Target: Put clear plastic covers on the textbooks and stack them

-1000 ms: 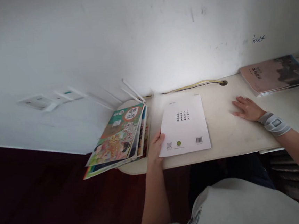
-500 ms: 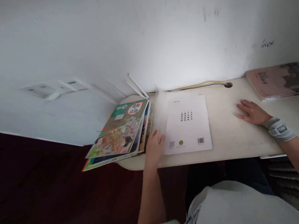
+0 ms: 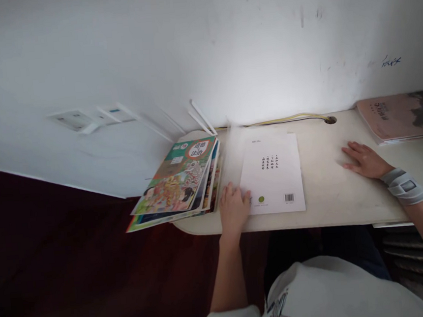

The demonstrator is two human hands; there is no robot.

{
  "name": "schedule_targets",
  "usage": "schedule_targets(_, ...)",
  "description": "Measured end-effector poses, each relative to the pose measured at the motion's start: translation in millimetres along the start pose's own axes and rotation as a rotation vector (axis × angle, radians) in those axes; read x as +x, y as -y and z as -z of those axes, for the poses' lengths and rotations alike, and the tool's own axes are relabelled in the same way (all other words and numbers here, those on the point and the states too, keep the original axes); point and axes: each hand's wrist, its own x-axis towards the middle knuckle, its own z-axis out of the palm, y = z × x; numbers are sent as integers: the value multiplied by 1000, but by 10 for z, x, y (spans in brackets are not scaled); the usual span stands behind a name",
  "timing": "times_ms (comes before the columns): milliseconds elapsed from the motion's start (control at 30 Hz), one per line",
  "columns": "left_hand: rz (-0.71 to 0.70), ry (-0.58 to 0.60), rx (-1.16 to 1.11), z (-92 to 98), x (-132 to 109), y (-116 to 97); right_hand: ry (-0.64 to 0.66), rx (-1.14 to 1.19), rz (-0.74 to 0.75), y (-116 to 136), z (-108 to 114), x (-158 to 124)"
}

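A white book (image 3: 278,182) lies back cover up on the table, with a barcode and green dot near its bottom edge. A clear plastic sheet (image 3: 230,149) sticks out along its left side, its edge slightly raised. On the book's lower left edge rests my left hand (image 3: 234,206), fingers stretched over the clear sheet and covering that corner. My right hand (image 3: 369,159), with a grey wrist wrap (image 3: 406,186), lies flat on the tabletop, fingers spread, right of the book and apart from it.
Left of my left hand, a stack of colourful textbooks (image 3: 178,176) overhangs the table's rounded left end. Pinkish books (image 3: 396,117) lie at the back right. Yellow and black cables (image 3: 285,119) run along the wall to a hole (image 3: 330,120) in the white table (image 3: 326,198).
My left hand has slid right, further onto the book's lower left corner. The whole view has shifted a little; my right hand stays flat on the table.
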Motion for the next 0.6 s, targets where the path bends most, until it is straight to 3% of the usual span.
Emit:
schedule_targets(200,17,-51,-44,-6,19,9,4,0,1,-20,-22,-4)
schedule_targets(433,37,-5,-48,21,16,-23,-11,21,6,-4,-12,-3)
schedule_targets(600,49,-56,-148,26,41,-7,10,14,-10,4,2,-3)
